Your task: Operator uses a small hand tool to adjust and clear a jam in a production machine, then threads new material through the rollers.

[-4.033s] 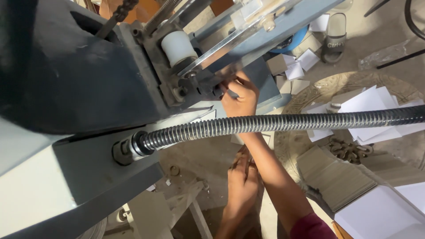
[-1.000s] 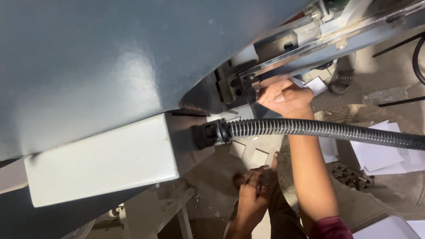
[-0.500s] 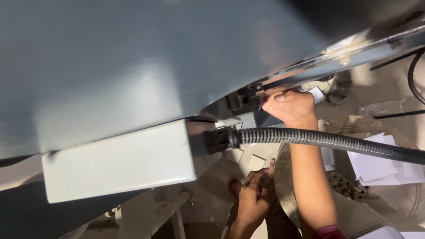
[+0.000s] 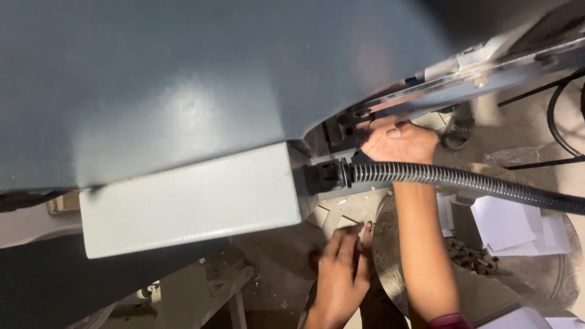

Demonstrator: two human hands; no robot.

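Note:
A big grey machine housing (image 4: 183, 91) fills the upper left of the head view. My right hand (image 4: 399, 141) reaches up under its metal rail (image 4: 481, 82), next to dark clamp parts (image 4: 338, 131); the fingertips are hidden behind the machine. A ribbed metal hose (image 4: 463, 180) crosses in front of my right forearm and plugs into a black fitting (image 4: 323, 176). Lower down, my left hand (image 4: 341, 274) lies flat with fingers stretched out, its tips at small pale card scraps (image 4: 332, 216).
A pale grey box panel (image 4: 189, 201) juts out below the housing. White paper sheets (image 4: 512, 222) and a chain-like pile (image 4: 472, 256) lie on the floor at right. A round patterned metal disc (image 4: 387, 256) sits beside my forearm. Black cables (image 4: 557, 131) loop at far right.
The view has shifted, so the grey housing covers more of the picture. My left hand has stretched its fingers forward toward the scraps. My right hand stays at the rail.

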